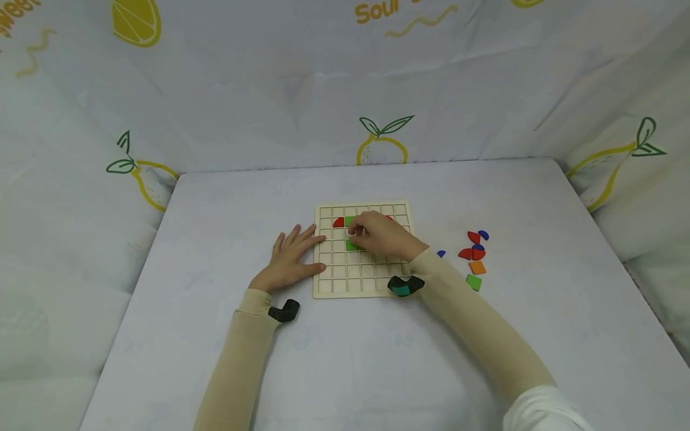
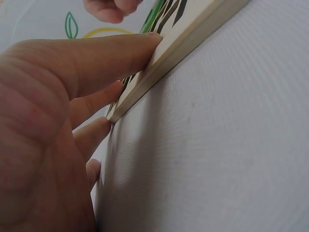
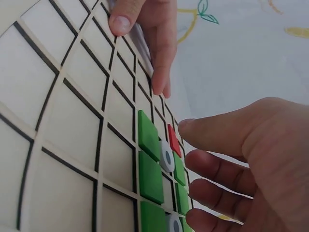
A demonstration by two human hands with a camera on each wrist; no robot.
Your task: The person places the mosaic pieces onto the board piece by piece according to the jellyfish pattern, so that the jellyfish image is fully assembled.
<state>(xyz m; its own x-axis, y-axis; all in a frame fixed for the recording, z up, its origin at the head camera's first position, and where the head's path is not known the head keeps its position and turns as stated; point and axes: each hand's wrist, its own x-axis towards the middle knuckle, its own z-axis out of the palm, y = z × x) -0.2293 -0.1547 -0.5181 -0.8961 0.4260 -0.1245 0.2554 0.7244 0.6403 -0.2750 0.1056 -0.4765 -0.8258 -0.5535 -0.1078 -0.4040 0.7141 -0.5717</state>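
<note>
A square wooden grid board [image 1: 334,287] lies on the table. My left hand [image 1: 290,261] is spread at its left side, thumb and fingertips resting on the edge. My right hand [image 1: 385,235] is over the upper part of the board, fingers bent and thumb apart from them. Close by its fingertips, a white ring piece with a grey centre [image 3: 166,156] sits in a cell among green square tiles [image 3: 151,176]. Nothing shows between thumb and fingers in the right wrist view. A red quarter-round piece [image 1: 338,222] lies in a cell to the left; the right hand hides other cells.
Right of the board lie loose pieces: several red ones [image 1: 465,254], some blue half-rounds [image 1: 484,235], an orange square [image 1: 477,267] and a green square [image 1: 474,282]. A small blue piece [image 1: 441,254] lies near the right forearm. Printed white cloth [image 1: 280,108] stands behind the table.
</note>
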